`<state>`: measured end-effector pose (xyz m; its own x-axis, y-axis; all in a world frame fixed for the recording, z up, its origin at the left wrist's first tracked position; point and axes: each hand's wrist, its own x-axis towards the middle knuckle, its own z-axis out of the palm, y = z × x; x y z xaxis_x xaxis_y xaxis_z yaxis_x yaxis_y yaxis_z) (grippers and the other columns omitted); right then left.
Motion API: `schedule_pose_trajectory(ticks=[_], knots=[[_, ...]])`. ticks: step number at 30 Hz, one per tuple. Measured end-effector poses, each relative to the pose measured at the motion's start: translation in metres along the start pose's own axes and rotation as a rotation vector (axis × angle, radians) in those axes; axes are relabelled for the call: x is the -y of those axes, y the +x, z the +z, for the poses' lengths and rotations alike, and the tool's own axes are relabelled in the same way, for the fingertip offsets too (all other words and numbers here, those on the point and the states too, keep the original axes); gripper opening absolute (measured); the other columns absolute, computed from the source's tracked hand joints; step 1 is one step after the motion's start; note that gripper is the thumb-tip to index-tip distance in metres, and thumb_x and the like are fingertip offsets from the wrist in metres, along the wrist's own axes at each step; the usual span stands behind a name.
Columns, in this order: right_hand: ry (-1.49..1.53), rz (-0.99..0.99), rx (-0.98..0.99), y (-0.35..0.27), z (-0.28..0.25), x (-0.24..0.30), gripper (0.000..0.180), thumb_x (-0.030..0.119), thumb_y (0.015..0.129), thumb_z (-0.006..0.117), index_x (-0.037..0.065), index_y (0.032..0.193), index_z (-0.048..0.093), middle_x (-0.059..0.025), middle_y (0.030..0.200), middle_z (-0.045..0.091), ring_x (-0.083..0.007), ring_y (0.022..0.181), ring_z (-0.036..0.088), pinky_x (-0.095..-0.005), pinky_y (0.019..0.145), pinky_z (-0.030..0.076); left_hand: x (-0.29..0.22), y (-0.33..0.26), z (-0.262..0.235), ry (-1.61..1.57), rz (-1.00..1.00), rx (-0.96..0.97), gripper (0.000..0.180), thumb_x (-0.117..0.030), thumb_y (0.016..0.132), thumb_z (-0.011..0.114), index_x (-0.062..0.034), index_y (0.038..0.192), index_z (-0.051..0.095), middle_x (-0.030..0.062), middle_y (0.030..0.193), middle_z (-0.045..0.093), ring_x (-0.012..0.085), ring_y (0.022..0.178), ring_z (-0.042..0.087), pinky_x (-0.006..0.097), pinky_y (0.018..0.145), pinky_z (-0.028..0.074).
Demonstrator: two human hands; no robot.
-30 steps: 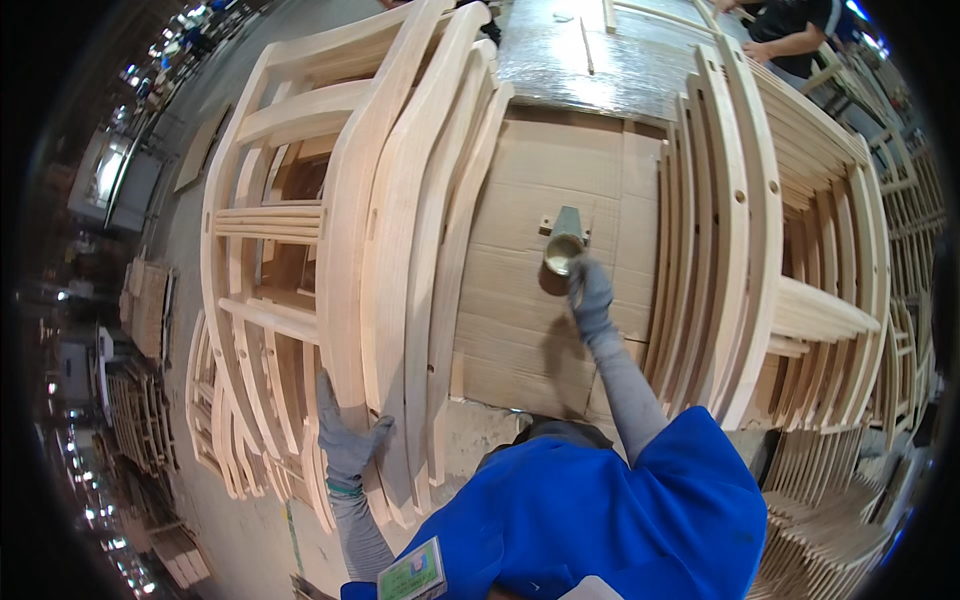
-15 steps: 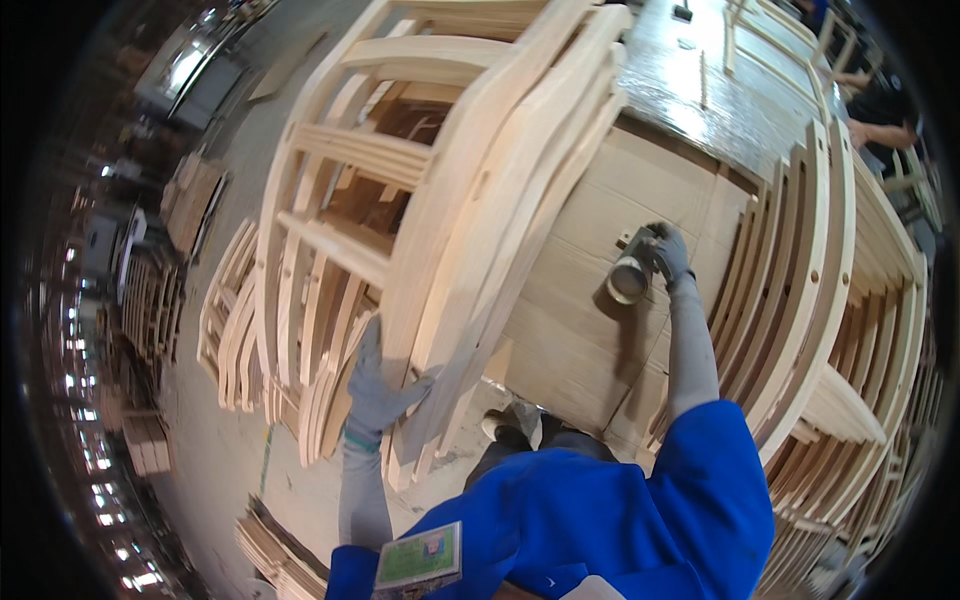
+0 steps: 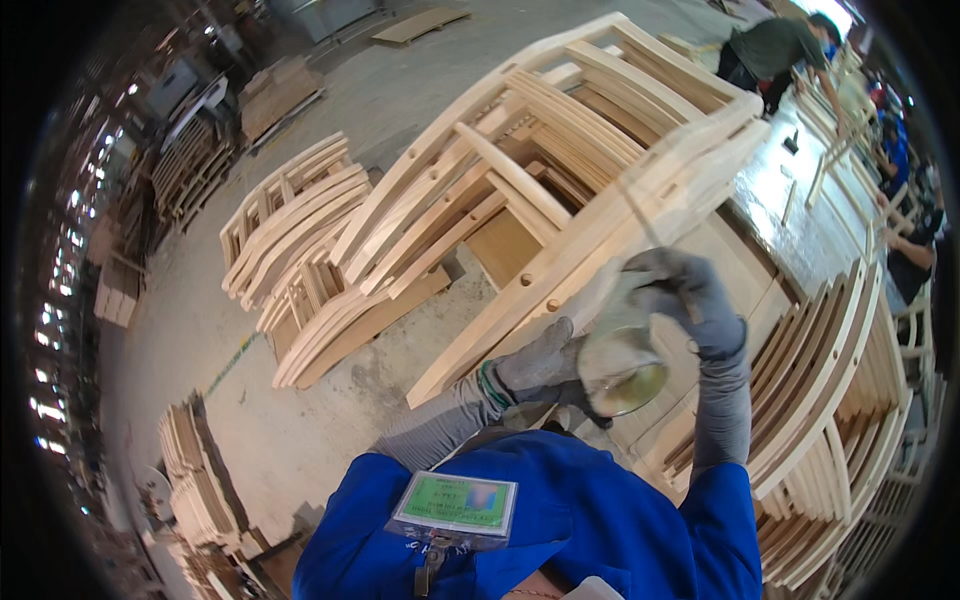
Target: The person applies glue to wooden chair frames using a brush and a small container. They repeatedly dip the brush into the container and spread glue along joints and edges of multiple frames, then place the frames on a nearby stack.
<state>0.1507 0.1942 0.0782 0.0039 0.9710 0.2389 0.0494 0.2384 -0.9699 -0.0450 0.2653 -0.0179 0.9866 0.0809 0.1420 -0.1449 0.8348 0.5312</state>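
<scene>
In front of my chest, a smeared cylindrical cup [image 3: 622, 375] tilts, with yellowish stuff at its mouth. My left hand [image 3: 540, 365], in a grey glove, is closed around the cup's side. Above the cup is my gloved right hand [image 3: 695, 300], its fingers curled together; a thin, blurred stick-like shape rises from them, too smeared to name. Just beyond both hands lies a stack of pale wooden chair frames [image 3: 600, 240], with round holes and slots in the nearest rail.
Curved wooden parts [image 3: 830, 370] stand stacked at the right. Behind the cup lies cardboard [image 3: 715, 250]. More frames [image 3: 300, 220] and boards [image 3: 200, 470] occupy the floor at left. A person [image 3: 775, 55] bends over a shiny film-covered table [image 3: 790, 185] at far right.
The cup has come up off the cardboard toward my chest. My left hand has left the chair frame and closed on the cup. My view has swung right.
</scene>
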Motion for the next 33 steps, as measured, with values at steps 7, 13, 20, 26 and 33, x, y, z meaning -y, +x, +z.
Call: schedule_pose_trajectory(ticks=[7,13,20,26,33], knots=[[0.146,-0.367,-0.319,0.031,0.055,0.005,0.048,0.026,0.094,0.04,-0.003,0.132,0.034,-0.0174,0.119,0.053,-0.0214,0.095,0.058,-0.0334,0.082,0.048,-0.049,-0.084,0.025,-0.164,0.345,-0.157,0.061,-0.05,0.093,0.031,-0.0026,0.13,0.036,0.015,0.126,0.046,0.026,0.116,0.047,0.041,0.1,0.037],[-0.024,-0.33,-0.432,0.024,0.103,0.014,0.021,0.002,0.085,0.053,-0.004,0.105,0.054,-0.0184,0.107,0.059,-0.0213,0.087,0.061,-0.0294,0.073,0.051,-0.073,-0.154,0.025,-0.209,0.821,-0.427,0.066,-0.054,0.088,0.04,-0.0051,0.132,0.036,0.0148,0.129,0.044,0.0296,0.12,0.043,0.045,0.099,0.039],[-0.251,-0.552,-0.104,0.058,0.19,0.016,0.011,0.001,0.077,0.062,-0.003,0.087,0.058,-0.0126,0.088,0.062,-0.0229,0.072,0.062,-0.0293,0.061,0.051,-0.078,-0.167,0.044,0.257,0.892,-0.745,0.068,-0.05,0.086,0.047,-0.0026,0.133,0.032,0.0133,0.125,0.047,0.0288,0.114,0.048,0.043,0.098,0.039],[-0.158,-0.231,0.037,0.056,0.204,0.009,0.012,0.002,0.078,0.063,-0.001,0.089,0.059,-0.0105,0.085,0.063,-0.0242,0.074,0.063,-0.0273,0.064,0.05,-0.077,-0.172,0.041,0.438,1.042,-0.87,0.075,-0.034,0.076,0.063,-0.0026,0.134,0.026,0.0155,0.124,0.044,0.0295,0.113,0.047,0.042,0.099,0.037],[-0.288,-0.364,0.027,0.04,0.203,0.003,0.01,0.001,0.083,0.059,-0.003,0.092,0.057,-0.0114,0.089,0.064,-0.0156,0.079,0.063,-0.0254,0.065,0.051,-0.059,-0.181,-0.005,1.486,1.164,-1.122,0.091,-0.014,0.063,0.076,-0.0061,0.134,0.02,0.0155,0.127,0.036,0.0289,0.116,0.042,0.041,0.1,0.035]])
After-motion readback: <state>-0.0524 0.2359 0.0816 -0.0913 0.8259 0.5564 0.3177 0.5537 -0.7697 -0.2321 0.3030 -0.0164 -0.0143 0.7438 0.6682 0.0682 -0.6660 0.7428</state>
